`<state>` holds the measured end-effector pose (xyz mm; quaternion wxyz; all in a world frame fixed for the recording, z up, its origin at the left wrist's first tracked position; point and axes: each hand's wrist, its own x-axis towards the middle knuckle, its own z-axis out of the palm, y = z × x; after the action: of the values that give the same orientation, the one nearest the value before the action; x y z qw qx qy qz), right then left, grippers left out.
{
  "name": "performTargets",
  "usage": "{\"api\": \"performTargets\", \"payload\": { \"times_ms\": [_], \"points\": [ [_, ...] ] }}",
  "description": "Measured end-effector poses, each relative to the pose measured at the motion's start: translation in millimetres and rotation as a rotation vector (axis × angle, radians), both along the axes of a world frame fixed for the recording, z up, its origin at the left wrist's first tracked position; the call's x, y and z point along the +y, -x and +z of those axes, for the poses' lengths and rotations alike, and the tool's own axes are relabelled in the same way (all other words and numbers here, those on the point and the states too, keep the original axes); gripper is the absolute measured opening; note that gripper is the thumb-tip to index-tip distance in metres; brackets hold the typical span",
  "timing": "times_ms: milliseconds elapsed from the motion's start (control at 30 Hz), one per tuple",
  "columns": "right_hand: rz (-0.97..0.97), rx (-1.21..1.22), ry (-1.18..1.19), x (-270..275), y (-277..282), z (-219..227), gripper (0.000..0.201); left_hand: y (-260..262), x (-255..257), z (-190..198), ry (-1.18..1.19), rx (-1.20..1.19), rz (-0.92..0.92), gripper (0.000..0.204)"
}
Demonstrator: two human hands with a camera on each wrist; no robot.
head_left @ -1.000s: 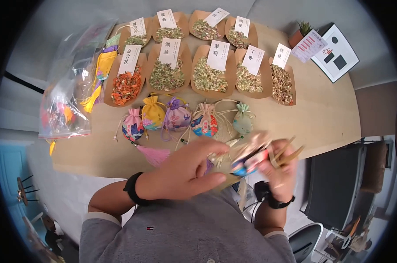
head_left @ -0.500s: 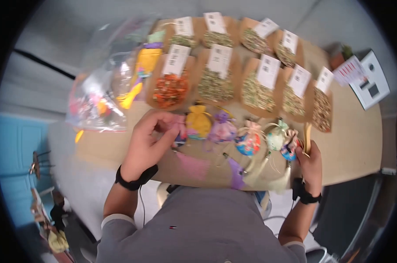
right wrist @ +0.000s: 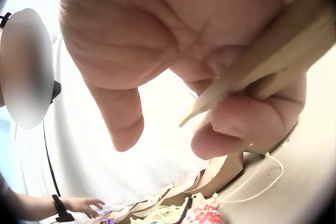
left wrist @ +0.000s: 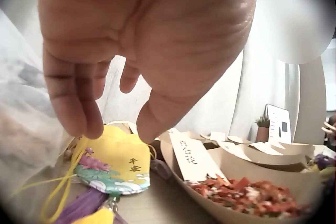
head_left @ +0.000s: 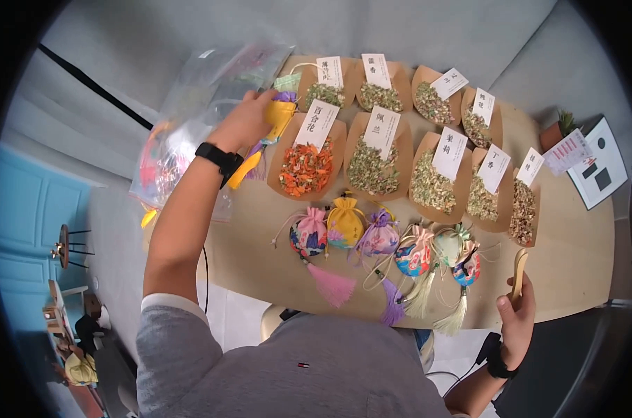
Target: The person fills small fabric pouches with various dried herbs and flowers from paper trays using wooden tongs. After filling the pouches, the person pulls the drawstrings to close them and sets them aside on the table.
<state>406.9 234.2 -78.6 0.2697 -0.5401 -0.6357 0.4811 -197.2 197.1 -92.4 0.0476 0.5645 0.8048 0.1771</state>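
Observation:
In the head view my left hand (head_left: 247, 124) reaches to the table's far left, over a flat yellow pouch (head_left: 281, 117). The left wrist view has thumb and fingertips at the upper corners of this yellow pouch (left wrist: 118, 155), pinching it. Printed flowers and waves decorate its face, and a purple and yellow tassel (left wrist: 86, 208) trails below. My right hand (head_left: 516, 327), low at the table's right edge, grips a pair of wooden tongs (head_left: 519, 272). Up close, these tongs (right wrist: 278, 58) cross the palm under curled fingers, while the thumb stands apart.
A clear plastic bag (head_left: 183, 150) lies left of the yellow pouch. Labelled paper trays of dried herbs stand in two rows, with orange petals (head_left: 307, 167) nearest my left hand. Several filled sachets with tassels, including a pink one (head_left: 309, 233), line the front. A potted plant (head_left: 556, 127) stands right.
The left hand has gone from the pink sachet up to the yellow pouch. A blue-and-red sachet now lies at the row's right end, let go by the right hand, which keeps the tongs.

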Motion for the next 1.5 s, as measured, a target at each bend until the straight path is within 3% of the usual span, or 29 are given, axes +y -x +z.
{"api": "performTargets", "payload": {
  "times_ms": [67,367,467,733,867,933,1033,1100,1233,1300,1333,1400,1500],
  "points": [
    [-0.027,0.04,-0.037,-8,1,0,0.078,7,14,-8,0.189,0.069,0.021,0.052],
    [0.072,0.092,-0.003,-12,26,17,0.059,15,32,-25,0.104,0.141,0.06,0.03],
    [0.12,0.114,-0.026,-6,42,31,0.054,21,28,-23,0.015,0.156,-0.023,0.021],
    [0.439,0.118,-0.158,16,118,89,0.048,-34,-65,62,-0.212,0.163,-0.085,0.013],
    [0.76,0.152,-0.6,26,199,115,0.043,-83,-117,98,-0.373,0.258,-0.072,0.018],
    [0.762,0.289,-0.566,11,245,127,0.044,-107,-136,111,-0.433,0.346,-0.117,0.019],
    [0.824,0.294,-0.574,-13,296,138,0.042,-129,-150,118,-0.545,0.376,-0.279,0.014],
    [0.964,0.103,-0.43,-27,313,142,0.027,-138,-157,118,-0.564,0.368,-0.325,0.014],
    [0.964,0.006,-0.305,-29,324,116,0.019,-144,-166,110,-0.529,0.36,-0.424,0.015],
    [0.876,0.011,-0.625,-27,322,110,0.014,-145,-165,104,-0.484,0.352,-0.453,0.016],
    [0.874,0.004,-0.622,-28,319,111,0.014,-146,-163,98,-0.454,0.36,-0.473,0.016],
    [0.754,0.035,-0.284,-32,316,121,0.012,-148,-159,94,-0.424,0.365,-0.498,0.016],
    [0.743,0.11,-0.204,-32,313,105,0.011,-151,-150,99,-0.408,0.305,-0.513,0.017]
  ]
}}
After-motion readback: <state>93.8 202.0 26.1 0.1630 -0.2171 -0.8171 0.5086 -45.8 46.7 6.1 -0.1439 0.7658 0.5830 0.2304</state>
